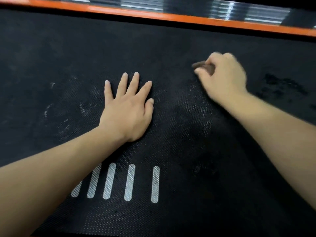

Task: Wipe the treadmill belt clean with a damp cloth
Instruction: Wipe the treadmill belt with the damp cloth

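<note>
- 1 treadmill belt — black, finely textured — fills nearly the whole frame.
- 1 cloth, brown and bunched small, sits on the belt in the upper right of centre. Only its end shows past the fingers, and it is blurred.
- 2 bare hands are in view, each with a bare forearm entering from a lower corner of the frame.
- The left hand lies palm down on the belt at centre. Its 4 fingers are straight and fanned toward the top of the frame, with the thumb tucked beside the palm.
- The right hand is curled over the cloth, fingers and thumb pinching it against the belt. Motion blur softens its outline.
- The 2 hands are well apart, with bare belt between them.
- 5 white stripes run side by side at lower centre. The leftmost is partly covered by the left forearm.
- 1 orange strip borders the belt along the top edge, with a ribbed shiny rail beyond it.
- Pale scuffs mark the belt at left, and darker blotches lie at right.
</note>
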A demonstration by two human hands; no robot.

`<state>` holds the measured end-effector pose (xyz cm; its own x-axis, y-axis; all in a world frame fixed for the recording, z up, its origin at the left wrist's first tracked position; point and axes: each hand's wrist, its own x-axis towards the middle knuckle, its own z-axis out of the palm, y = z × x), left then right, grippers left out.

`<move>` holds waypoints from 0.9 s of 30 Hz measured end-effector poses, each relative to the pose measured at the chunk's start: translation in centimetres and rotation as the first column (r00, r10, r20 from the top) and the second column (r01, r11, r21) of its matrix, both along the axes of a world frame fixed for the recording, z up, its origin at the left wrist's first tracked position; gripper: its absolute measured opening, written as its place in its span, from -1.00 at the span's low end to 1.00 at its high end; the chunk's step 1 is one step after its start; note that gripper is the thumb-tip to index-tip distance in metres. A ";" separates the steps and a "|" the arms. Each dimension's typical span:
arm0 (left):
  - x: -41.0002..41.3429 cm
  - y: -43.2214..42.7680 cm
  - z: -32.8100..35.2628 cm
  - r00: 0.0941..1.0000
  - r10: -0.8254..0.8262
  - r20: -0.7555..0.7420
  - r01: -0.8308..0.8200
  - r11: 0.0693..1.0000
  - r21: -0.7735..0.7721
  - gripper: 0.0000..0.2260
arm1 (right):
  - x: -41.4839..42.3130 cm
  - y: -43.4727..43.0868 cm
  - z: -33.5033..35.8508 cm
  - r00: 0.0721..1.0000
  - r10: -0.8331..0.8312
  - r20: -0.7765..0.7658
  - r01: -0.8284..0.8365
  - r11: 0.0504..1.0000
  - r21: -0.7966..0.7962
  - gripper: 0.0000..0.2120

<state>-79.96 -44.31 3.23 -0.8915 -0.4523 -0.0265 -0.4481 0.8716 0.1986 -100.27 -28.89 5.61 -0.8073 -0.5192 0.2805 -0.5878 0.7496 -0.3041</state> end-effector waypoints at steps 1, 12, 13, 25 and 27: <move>0.0 0.0 0.0 1.000 0.001 -0.003 -0.001 1.000 -0.003 -0.49 | 2.3 -0.2 -0.4 0.993 0.114 0.018 -0.114 0.994 0.002 -0.73; 0.0 -0.1 -0.3 1.000 -0.009 -0.005 0.009 1.000 -0.020 -0.43 | 0.2 -2.2 -0.2 0.998 0.065 -0.026 -0.064 0.997 0.045 -0.70; -0.1 -0.2 -0.3 1.000 -0.008 -0.006 0.008 1.000 -0.025 -0.43 | 2.5 -2.2 -0.5 0.986 0.167 -0.003 -0.166 0.985 0.039 -0.71; -0.1 -0.3 -0.3 1.000 -0.017 -0.004 0.017 0.999 -0.032 -0.41 | 2.0 -5.6 -0.8 0.974 0.222 0.040 -0.221 0.975 -0.029 -0.75; -0.1 -0.2 -0.2 1.000 -0.029 0.005 0.030 0.999 -0.034 -0.40 | 2.6 -4.9 -0.8 0.927 0.367 0.072 -0.368 0.930 -0.003 -0.73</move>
